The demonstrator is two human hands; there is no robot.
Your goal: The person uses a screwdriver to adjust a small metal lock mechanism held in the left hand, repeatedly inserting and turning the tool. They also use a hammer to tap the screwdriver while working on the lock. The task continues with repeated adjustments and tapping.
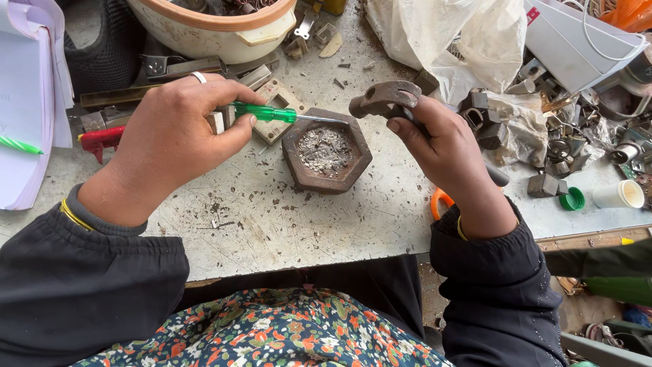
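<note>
Over the worn grey workbench (272,224), both hands are up and busy. On the left side, the left hand (178,136) is curled into a loose fist, knuckles to the camera, a silver ring on one finger, thumb pressed down on a small screwdriver with a translucent green handle (266,113). That grip is firm, fingers wrapped round the handle's rear end, and a small pale metal block (216,122) peeks out beside the thumb. The screwdriver lies nearly level, its thin steel shaft pointing right, tip reaching over the far rim of a rusty brown hexagonal metal block (327,151) that sits on the bench between the two hands. The block's hollow top holds grey, gritty dust.

Across from it, the right hand (445,153) is closed around the dark handle of a rusty-headed hammer (386,100), wrist bent, the head raised just above and right of the hexagonal block. Black sleeves cover both forearms, yellow bands at the wrists.

Around them: a cream plastic bowl (217,34) of parts at the back, a white plastic bag (468,41), scattered metal lock pieces (550,149) at right.
</note>
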